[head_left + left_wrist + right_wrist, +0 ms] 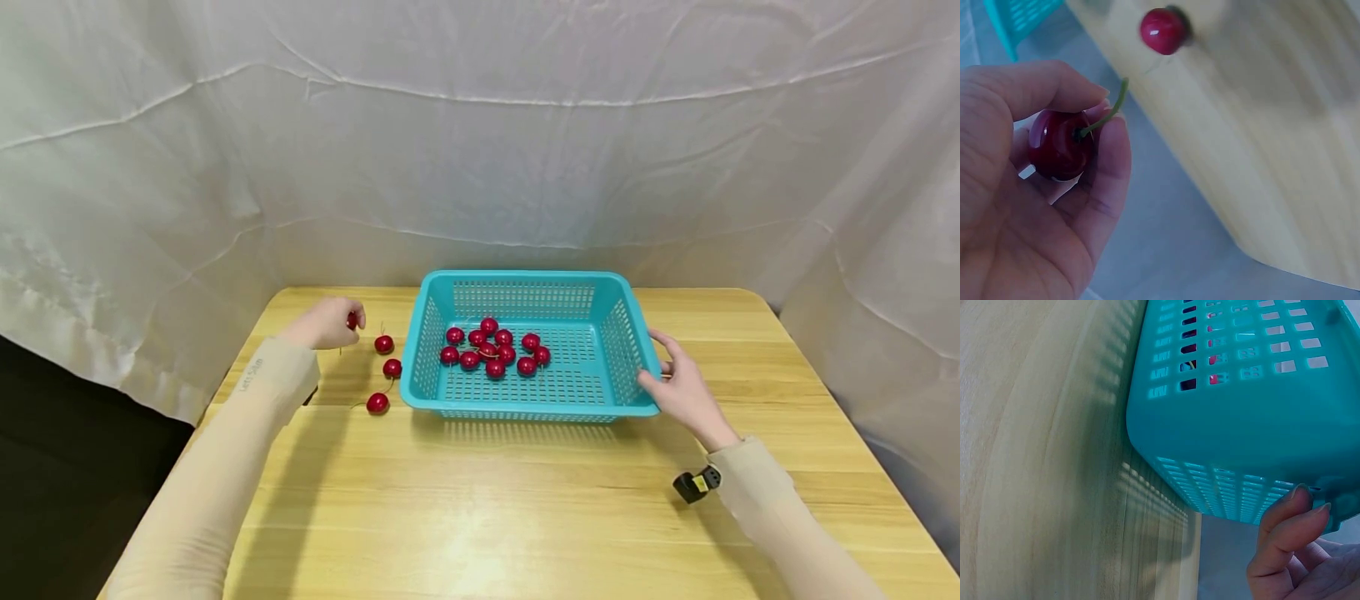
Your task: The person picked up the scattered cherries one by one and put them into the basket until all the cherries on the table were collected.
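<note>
My left hand [332,322] holds a dark red cherry [1061,145] with a green stem between curled fingers and thumb, above the left part of the table. Three more cherries lie on the wood between that hand and the basket, among them the front one [377,403]. A turquoise plastic basket [525,408] with slotted walls stands at the table's middle, several cherries [495,368] grouped in its left half. At its right end, my right hand [682,392] grips the rim, thumb on the inner side and fingers outside. In the right wrist view, fingertips [1297,497] touch the basket's wall.
The wooden table [450,500] has rounded far corners. Behind it and along both sides hangs a pale grey cloth [525,167]. A black camera [696,485] is strapped at my right wrist. Something black [67,467] fills the lower left beyond the table.
</note>
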A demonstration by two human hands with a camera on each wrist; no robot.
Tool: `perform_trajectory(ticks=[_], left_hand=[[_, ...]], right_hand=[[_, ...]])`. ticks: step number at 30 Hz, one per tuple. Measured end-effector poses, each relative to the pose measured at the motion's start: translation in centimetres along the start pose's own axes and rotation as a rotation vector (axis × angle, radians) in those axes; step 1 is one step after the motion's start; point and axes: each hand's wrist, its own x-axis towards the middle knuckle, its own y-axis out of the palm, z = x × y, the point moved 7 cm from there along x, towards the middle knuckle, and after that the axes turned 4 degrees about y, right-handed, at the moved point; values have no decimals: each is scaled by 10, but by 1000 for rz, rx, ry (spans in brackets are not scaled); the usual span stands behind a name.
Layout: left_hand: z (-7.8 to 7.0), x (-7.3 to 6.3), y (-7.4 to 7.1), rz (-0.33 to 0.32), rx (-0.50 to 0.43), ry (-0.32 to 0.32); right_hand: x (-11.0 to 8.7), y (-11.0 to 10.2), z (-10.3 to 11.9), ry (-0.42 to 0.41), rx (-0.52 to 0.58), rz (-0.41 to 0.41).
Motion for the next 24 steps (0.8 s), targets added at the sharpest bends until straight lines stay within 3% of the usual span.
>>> perform_trajectory(ticks=[14,24], left_hand=[[-34,13,-34,-56,33,2],[-69,29,-48,-112,38,53]], right_hand=[[-4,0,3,0,-1,1],[-3,1,2,4,-11,4]])
